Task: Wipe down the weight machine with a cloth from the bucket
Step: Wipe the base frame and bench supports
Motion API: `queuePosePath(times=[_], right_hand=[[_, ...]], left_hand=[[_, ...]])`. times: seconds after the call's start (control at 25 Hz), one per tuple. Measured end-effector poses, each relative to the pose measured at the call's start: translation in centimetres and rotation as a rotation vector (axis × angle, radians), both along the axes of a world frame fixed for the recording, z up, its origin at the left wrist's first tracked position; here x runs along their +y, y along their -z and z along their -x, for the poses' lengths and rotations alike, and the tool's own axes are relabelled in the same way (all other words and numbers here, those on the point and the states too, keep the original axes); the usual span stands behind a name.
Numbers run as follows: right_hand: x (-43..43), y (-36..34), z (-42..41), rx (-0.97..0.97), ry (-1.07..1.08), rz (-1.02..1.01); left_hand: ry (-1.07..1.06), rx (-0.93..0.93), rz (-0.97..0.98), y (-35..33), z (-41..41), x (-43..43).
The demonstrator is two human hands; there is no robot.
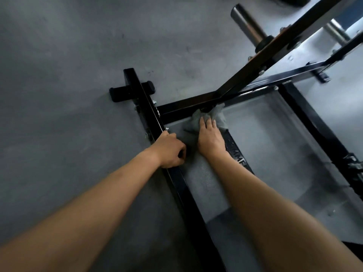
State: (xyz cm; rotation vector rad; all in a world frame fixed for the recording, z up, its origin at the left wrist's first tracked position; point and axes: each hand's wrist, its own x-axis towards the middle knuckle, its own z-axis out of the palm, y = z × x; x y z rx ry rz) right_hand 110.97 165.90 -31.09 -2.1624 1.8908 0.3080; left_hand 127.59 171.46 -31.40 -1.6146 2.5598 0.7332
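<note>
Right hand (211, 141): fingertips sunk in folds of the cloth (219, 116).
Cloth: middle covered by that hand, upper edge tucked behind the bar joint.
Left hand (169, 151): fingers curled round the side bar (149, 112), tips hidden.
Lettering (236, 154): partly under the right forearm, unreadable.
Chrome sleeve (247, 24): lower end behind the diagonal bar (275, 48).
Weight machine (196, 104): cut off at top, right and bottom edges.
Fitting at the right edge (353, 167): blurred, cannot tell what it is.

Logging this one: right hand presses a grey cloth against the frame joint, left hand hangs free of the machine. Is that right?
Not quite. The head view shows the left hand gripping the black frame bar, not hanging free. The right hand does press the grey cloth against the frame joint.
</note>
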Motion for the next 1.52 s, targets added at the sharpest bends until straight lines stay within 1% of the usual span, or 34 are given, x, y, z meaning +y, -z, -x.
queuePosePath(times=[0.04, 0.08, 0.12, 0.2, 0.28, 0.32, 0.36, 0.48, 0.6, 0.68, 0.76, 0.84, 0.96, 1.04, 1.08, 1.16, 1.24, 1.4, 1.52], right_hand=[[0.6, -1.0, -0.2, -0.033, 0.018, -0.031], [1.1, -2.2, -0.5, -0.079, 0.030, -0.059], [1.6, -3.5, -0.8, -0.125, 0.033, -0.082], [2.7, -6.1, -1.5, -0.156, -0.006, -0.101], [3.2, -8.5, -2.3, -0.139, -0.045, -0.103], [3.3, -10.0, -3.0, -0.135, -0.049, -0.090], [3.5, -11.7, -3.9, -0.122, -0.064, -0.075], [3.9, -16.3, -6.5, 0.003, -0.177, -0.013], [3.0, -18.9, -8.8, 0.065, -0.321, 0.017], [1.6, -18.3, -9.6, 0.031, -0.320, 0.064], [1.0, -16.0, -10.2, -0.066, -0.235, 0.065], [0.8, -13.2, -10.3, -0.177, -0.102, 0.035], [0.7, -9.2, -11.1, -0.368, 0.121, -0.024], [1.1, -6.4, -11.8, -0.484, 0.220, -0.034], [1.4, -5.3, -11.9, -0.523, 0.253, -0.040], [0.9, -4.1, -11.4, -0.561, 0.309, -0.061], [-0.4, -4.1, -11.1, -0.587, 0.324, -0.096], [0.9, -4.0, -11.3, -0.716, 0.372, -0.023], [1.4, -2.6, -10.3, -0.708, 0.384, -0.137]], left_hand=[[-0.026, 0.017, -0.017, -0.4, -0.1, 0.1], [-0.077, 0.079, -0.061, -1.1, -0.2, 0.5], [-0.136, 0.158, -0.147, -2.0, -0.2, 0.9], [-0.149, 0.239, -0.265, -4.0, -0.7, 1.7], [-0.111, 0.175, -0.312, -6.4, -1.4, 2.6], [-0.104, 0.157, -0.292, -8.0, -2.3, 3.0], [-0.128, 0.176, -0.266, -9.6, -3.3, 3.4], [-0.275, 0.294, -0.131, -14.5, -5.8, 3.1], [-0.406, 0.351, -0.059, -15.6, -8.4, 1.9], [-0.458, 0.325, -0.061, -14.3, -9.5, 1.0], [-0.526, 0.286, -0.080, -11.8, -10.1, 1.0], [-0.515, 0.275, -0.089, -9.6, -9.8, 0.8], [-0.496, 0.306, -0.085, -7.1, -9.5, 0.4], [-0.503, 0.310, -0.050, -5.5, -9.4, -0.5], [-0.496, 0.279, -0.037, -4.9, -9.4, -0.7], [-0.453, 0.179, -0.035, -3.9, -9.2, -1.2], [-0.443, 0.132, -0.035, -3.2, -9.2, -1.6], [-0.446, 0.192, -0.005, -2.4, -9.8, -1.8], [-0.474, 0.205, 0.011, -1.7, -9.9, -1.6]])
